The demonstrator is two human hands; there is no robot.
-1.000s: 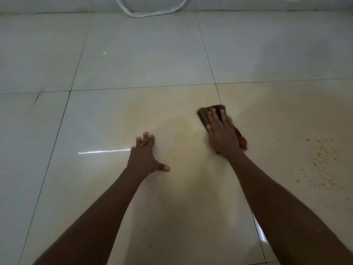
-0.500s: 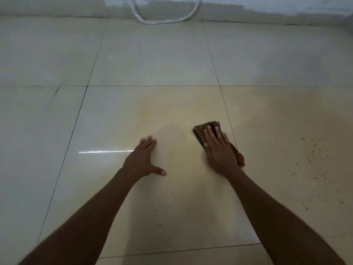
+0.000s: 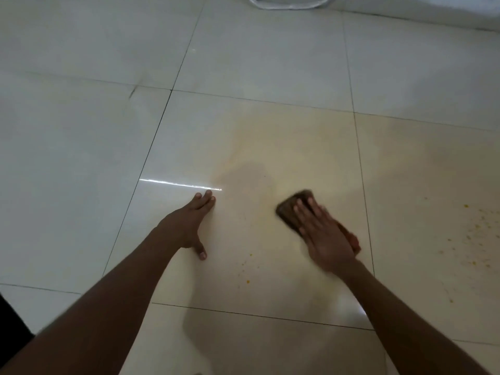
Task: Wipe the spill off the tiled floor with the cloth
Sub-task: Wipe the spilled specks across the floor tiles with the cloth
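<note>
A dark brown cloth lies flat on the pale tiled floor. My right hand presses down on it with the fingers spread, covering its near half. A yellowish smear spreads over the tile beyond the cloth and onto the tile to the right. Orange crumbs are scattered at the right, and a few specks lie between my arms. My left hand rests flat on the floor to the left of the cloth, palm down, holding nothing.
A white cord loop lies on the floor at the far top, by the base of a white wall. A dark shape shows at the lower left edge. Dark grout lines cross the floor.
My right hand has dragged the cloth back toward me and slightly left. The view has tilted and shifted. My left hand stays planted on the tile.
</note>
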